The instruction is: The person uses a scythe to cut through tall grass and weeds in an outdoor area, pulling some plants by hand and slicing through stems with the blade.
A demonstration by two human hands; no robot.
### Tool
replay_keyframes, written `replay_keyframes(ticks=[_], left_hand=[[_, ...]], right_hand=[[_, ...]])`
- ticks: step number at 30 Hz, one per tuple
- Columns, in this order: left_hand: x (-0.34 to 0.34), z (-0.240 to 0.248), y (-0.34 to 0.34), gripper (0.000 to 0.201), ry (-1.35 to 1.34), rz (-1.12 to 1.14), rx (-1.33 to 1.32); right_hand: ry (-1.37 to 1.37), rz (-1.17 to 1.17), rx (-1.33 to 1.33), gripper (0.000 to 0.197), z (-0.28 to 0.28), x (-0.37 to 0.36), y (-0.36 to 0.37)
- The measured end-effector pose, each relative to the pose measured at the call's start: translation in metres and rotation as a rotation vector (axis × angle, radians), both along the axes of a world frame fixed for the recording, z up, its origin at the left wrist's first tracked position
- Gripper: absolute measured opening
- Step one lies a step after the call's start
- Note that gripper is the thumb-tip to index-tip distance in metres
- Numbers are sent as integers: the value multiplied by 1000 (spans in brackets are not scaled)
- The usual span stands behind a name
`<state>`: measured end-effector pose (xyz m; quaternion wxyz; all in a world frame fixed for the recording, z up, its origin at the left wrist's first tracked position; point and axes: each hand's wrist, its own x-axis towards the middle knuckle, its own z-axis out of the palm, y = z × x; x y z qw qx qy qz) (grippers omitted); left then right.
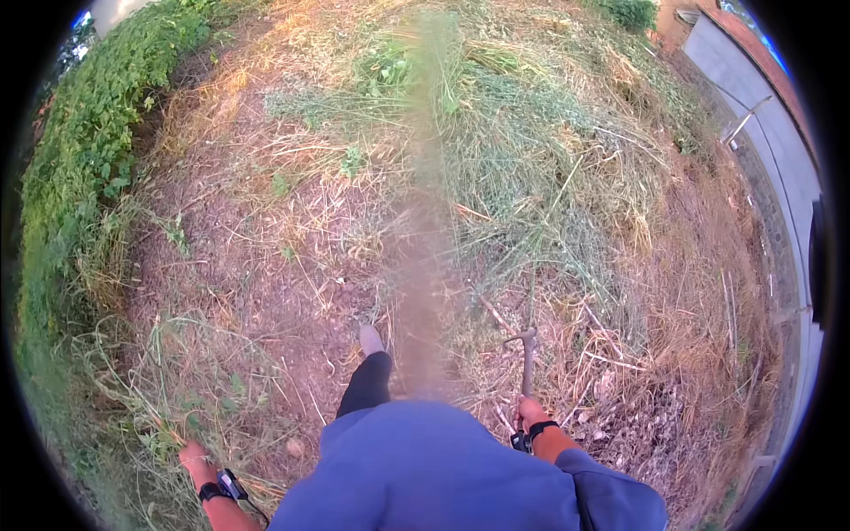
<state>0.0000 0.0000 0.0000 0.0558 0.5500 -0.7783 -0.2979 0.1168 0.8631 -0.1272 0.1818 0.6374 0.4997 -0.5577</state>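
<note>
My left hand (pixel 197 460), low at the left, is closed around the lower ends of a bunch of long green weeds (pixel 158 398). Their thin stems spread up and out over the ground. My right hand (pixel 531 411) grips the handle of a small hand hoe (pixel 528 354), its head pointing away from me and a narrow blade turned to the left. The hoe's head hangs over dry stalks and soil; whether it touches them I cannot tell. Each wrist wears a black strap with a small device.
Cut green weeds (pixel 522 177) lie heaped ahead on dry straw. Leafy vines (pixel 97 115) line the left edge. A grey wall (pixel 753 88) runs along the right. My foot (pixel 371 340) stands forward on bare soil. A blurred vertical strip crosses the middle of the view.
</note>
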Motion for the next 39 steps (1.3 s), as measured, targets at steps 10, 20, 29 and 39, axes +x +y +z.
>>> replay_keyframes(ticks=[10, 20, 29, 39], left_hand=[[-355, 92, -82, 32, 230, -265, -236], [-542, 175, 49, 28, 706, -113, 185], [-618, 110, 30, 35, 567, 152, -151], [-831, 83, 164, 38, 172, 166, -431]], right_hand=[[256, -61, -109, 33, 98, -320, -57], [259, -8, -115, 38, 95, -471, -24], [240, -107, -102, 35, 22, -604, 63], [178, -228, -74, 35, 31, -705, 168]])
